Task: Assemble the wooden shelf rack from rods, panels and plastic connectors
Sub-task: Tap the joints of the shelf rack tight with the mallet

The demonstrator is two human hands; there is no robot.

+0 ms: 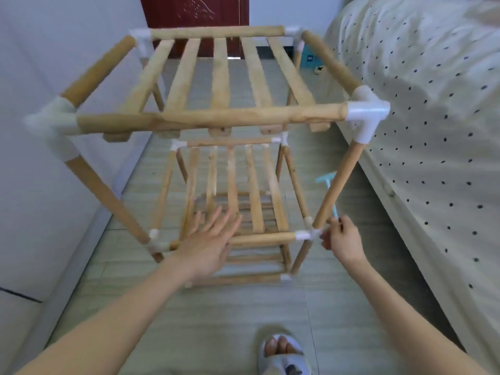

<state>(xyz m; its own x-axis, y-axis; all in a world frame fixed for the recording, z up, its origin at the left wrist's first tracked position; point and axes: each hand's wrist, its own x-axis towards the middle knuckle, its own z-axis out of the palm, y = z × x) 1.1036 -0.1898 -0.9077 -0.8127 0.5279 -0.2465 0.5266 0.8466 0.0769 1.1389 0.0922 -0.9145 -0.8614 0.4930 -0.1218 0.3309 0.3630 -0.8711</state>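
A big bed [422, 109] runs along the right side. It has a pale cover with small dark dots. The floor [243, 315] is made of light wood-look boards. A grey wall [40, 158] stands on the left, and a dark red door [194, 20] is at the far end.

The wooden shelf rack [208, 117] stands upright on the floor, between the wall and the bed. It is tall and has several levels. The top shelf is made of flat wooden slats [220, 74] lying side by side between round rods. White plastic connectors join the rods at the corners. One white connector [366, 112] sits at the top corner closest to the bed. A long rod [338, 188] slants down from it to a lower joint [309, 235].

The person's left hand [208, 240] is open, with the fingers spread out flat. It is stretched toward the front rod of the middle shelf. It looks blurry, so whether it touches the rod cannot be told.

The right hand [342, 239] is just beside the lower joint. Its fingers are curled near the connector, but whether they pinch it cannot be told.

A small light blue plastic hammer [328, 185] shows behind the slanting rod.

A foot in a grey slipper [281, 353] stands on the floor at the bottom.
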